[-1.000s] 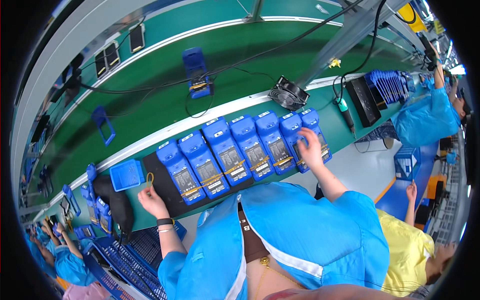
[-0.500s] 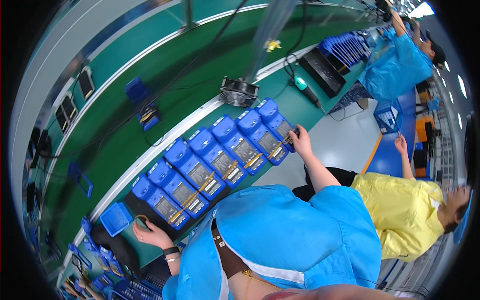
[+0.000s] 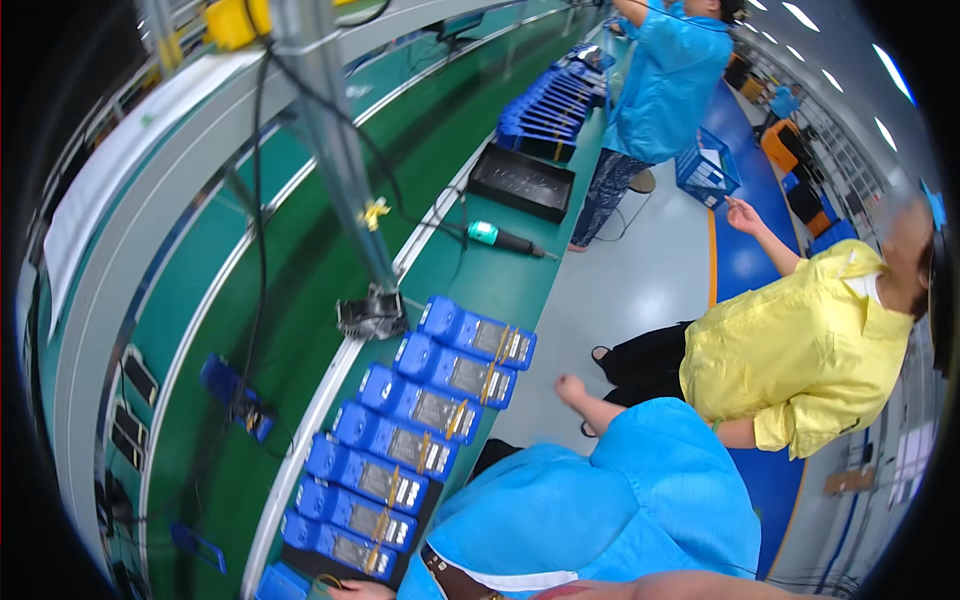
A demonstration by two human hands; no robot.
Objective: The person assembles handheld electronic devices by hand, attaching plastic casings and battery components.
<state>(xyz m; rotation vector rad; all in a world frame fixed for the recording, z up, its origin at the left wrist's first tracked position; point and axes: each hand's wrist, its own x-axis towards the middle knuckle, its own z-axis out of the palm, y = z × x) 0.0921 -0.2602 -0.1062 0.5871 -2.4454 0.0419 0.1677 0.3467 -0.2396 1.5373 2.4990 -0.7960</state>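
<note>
A row of several blue handheld devices (image 3: 418, 412) lies face down along the green bench, each with a tan rubber band around its lower part. At the lower edge my left hand (image 3: 362, 590) is only partly in view, its fingers closed on a thin tan ring (image 3: 326, 583) beside a small blue tray (image 3: 283, 582). My right hand (image 3: 571, 390) is closed and held over the floor, to the right of the devices and apart from them. Whatever it holds, if anything, is hidden.
A small black fan (image 3: 372, 316) stands beyond the row, near a metal post. Farther along lie a green-and-black power screwdriver (image 3: 505, 240) and a black tray (image 3: 520, 184). A co-worker in yellow (image 3: 790, 345) is at the right; another in blue (image 3: 665, 85) stands farther ahead.
My view has swung to the right. My right hand has left the end device, where it held a small dark thing. My left hand has dropped toward the picture's lower edge with the ring.
</note>
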